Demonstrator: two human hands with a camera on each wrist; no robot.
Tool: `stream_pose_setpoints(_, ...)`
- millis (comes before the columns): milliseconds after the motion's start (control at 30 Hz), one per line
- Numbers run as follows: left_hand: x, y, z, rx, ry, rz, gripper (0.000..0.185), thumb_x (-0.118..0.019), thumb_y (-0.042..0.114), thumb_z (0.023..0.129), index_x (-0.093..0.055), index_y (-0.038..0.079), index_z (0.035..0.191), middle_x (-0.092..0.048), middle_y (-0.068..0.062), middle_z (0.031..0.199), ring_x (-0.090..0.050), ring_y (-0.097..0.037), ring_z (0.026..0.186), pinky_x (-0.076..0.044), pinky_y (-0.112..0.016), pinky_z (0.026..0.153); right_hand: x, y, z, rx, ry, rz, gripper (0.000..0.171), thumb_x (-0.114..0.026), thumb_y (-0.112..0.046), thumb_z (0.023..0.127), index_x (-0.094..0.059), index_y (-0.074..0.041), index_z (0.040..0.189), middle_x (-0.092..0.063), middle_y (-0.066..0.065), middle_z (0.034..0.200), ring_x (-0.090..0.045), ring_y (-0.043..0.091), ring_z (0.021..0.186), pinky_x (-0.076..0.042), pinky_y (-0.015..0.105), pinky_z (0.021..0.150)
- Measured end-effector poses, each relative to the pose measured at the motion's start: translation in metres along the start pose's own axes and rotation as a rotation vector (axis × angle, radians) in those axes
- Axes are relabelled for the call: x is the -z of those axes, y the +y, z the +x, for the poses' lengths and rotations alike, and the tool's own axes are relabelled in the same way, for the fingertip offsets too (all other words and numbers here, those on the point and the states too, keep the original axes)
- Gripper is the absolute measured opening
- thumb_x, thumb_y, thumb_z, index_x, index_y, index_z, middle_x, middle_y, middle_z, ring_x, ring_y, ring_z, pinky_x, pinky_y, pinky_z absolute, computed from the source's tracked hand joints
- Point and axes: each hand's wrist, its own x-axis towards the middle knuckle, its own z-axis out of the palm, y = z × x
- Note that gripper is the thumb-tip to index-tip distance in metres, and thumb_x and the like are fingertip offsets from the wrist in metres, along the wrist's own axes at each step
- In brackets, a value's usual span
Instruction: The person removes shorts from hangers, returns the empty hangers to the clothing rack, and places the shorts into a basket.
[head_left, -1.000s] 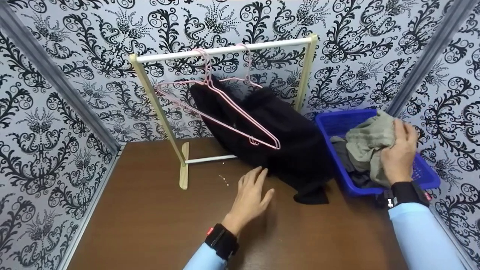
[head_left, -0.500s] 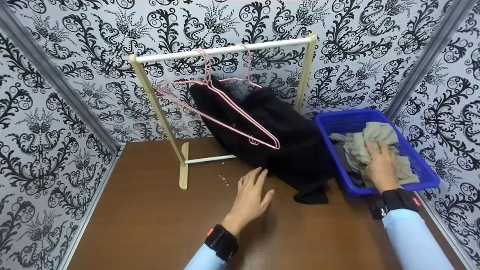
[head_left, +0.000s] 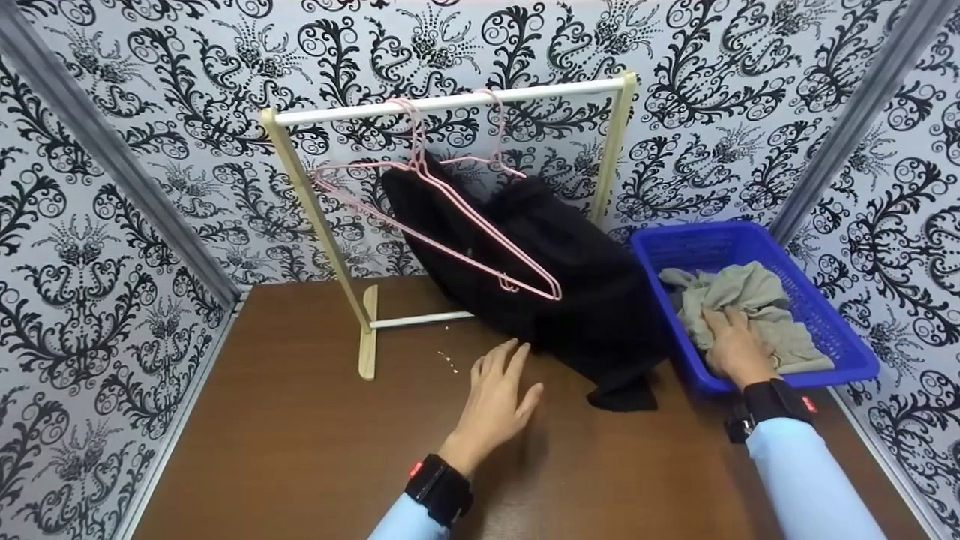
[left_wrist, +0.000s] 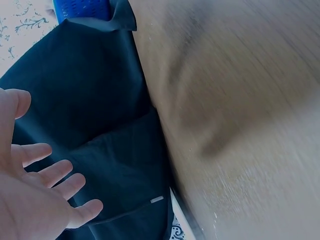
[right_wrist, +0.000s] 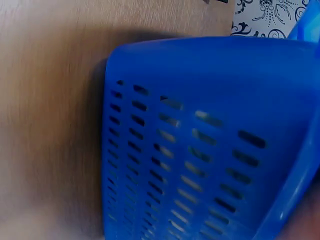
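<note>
My left hand (head_left: 499,379) hovers open, palm down, just over the brown table (head_left: 300,435), its fingertips close to the hem of a black garment (head_left: 570,277). In the left wrist view the spread fingers (left_wrist: 50,175) sit over that black garment (left_wrist: 90,100). The garment hangs from a pink hanger (head_left: 457,217) on a small white rail (head_left: 450,101) and slumps onto the table. My right hand (head_left: 731,345) lies flat on a grey-green cloth (head_left: 754,289) inside the blue basket (head_left: 844,341). The right wrist view is filled by the basket's slotted wall (right_wrist: 200,145).
The rack's wooden posts (head_left: 315,225) stand at the back of the table. A second pink hanger (head_left: 495,150) hangs on the rail. Patterned black-and-white walls (head_left: 112,285) close in on the left, back and right. A few white crumbs (head_left: 448,358) lie near the rack's foot.
My right hand, which held the grey-green cloth up above the basket, has come down and now lies on the cloth low in the basket. The left hand barely shifted.
</note>
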Motion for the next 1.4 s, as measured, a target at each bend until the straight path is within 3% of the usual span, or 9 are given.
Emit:
stream_pose_setpoints(300, 0.003, -0.004, -0.004, 0.028, 0.005, 0.010, 0.059, -0.066, 0.031, 0.098, -0.052, 0.003, 0.148, -0.049, -0.019, 0.150, -0.046, -0.035, 0.140, -0.036, -0.060, 0.111, -0.001, -0.004, 0.001, 0.012, -0.056, -0.108, 0.064, -0.050, -0.006, 0.091, -0.035, 0.003, 0.153, -0.025, 0.042, 0.153, -0.021, 0.072, 0.135, -0.025, 0.089, 0.095)
stream_pose_setpoints(433, 0.002, -0.006, -0.006, 0.029, 0.020, 0.002, 0.059, -0.069, 0.028, 0.096, -0.053, 0.002, 0.146, -0.050, -0.020, 0.149, -0.048, -0.036, 0.138, -0.036, -0.061, 0.110, -0.002, -0.002, -0.001, 0.030, -0.053, -0.112, 0.062, -0.052, -0.011, 0.094, -0.034, 0.003, 0.152, -0.024, 0.042, 0.152, -0.020, 0.072, 0.136, -0.022, 0.090, 0.095)
stream_pose_setpoints(767, 0.009, -0.015, -0.014, 0.033, 0.018, 0.020, 0.058, -0.069, 0.028, 0.096, -0.054, 0.002, 0.145, -0.051, -0.021, 0.148, -0.049, -0.037, 0.137, -0.037, -0.061, 0.109, 0.008, 0.007, -0.005, 0.101, -0.010, 0.002, 0.085, -0.066, -0.028, 0.093, -0.021, 0.001, 0.159, -0.011, 0.043, 0.158, -0.012, 0.077, 0.135, -0.016, 0.090, 0.097)
stream_pose_setpoints(1000, 0.019, -0.021, -0.015, 0.040, 0.003, 0.036, 0.059, -0.067, 0.030, 0.097, -0.053, 0.002, 0.146, -0.050, -0.021, 0.148, -0.048, -0.039, 0.137, -0.036, -0.064, 0.110, 0.029, -0.001, -0.005, 0.204, 0.089, 0.043, 0.088, -0.068, -0.029, 0.092, -0.024, 0.009, 0.157, -0.015, 0.047, 0.156, -0.019, 0.076, 0.133, -0.021, 0.084, 0.104)
stream_pose_setpoints(1233, 0.031, -0.023, -0.011, 0.027, -0.002, 0.048, 0.060, -0.066, 0.031, 0.098, -0.052, 0.001, 0.147, -0.049, -0.022, 0.149, -0.046, -0.038, 0.139, -0.035, -0.063, 0.112, 0.040, -0.031, -0.005, 0.300, 0.229, 0.052, 0.070, -0.070, -0.019, 0.091, -0.043, 0.015, 0.146, -0.036, 0.046, 0.147, -0.032, 0.067, 0.134, -0.024, 0.073, 0.111)
stream_pose_setpoints(1400, 0.039, -0.026, -0.006, 0.010, 0.016, 0.068, 0.060, -0.066, 0.030, 0.098, -0.051, 0.000, 0.147, -0.050, -0.023, 0.149, -0.046, -0.039, 0.139, -0.035, -0.063, 0.112, 0.047, -0.056, -0.009, 0.363, 0.268, 0.145, 0.058, -0.066, -0.015, 0.097, -0.047, 0.014, 0.144, -0.043, 0.042, 0.146, -0.036, 0.062, 0.136, -0.026, 0.070, 0.113)
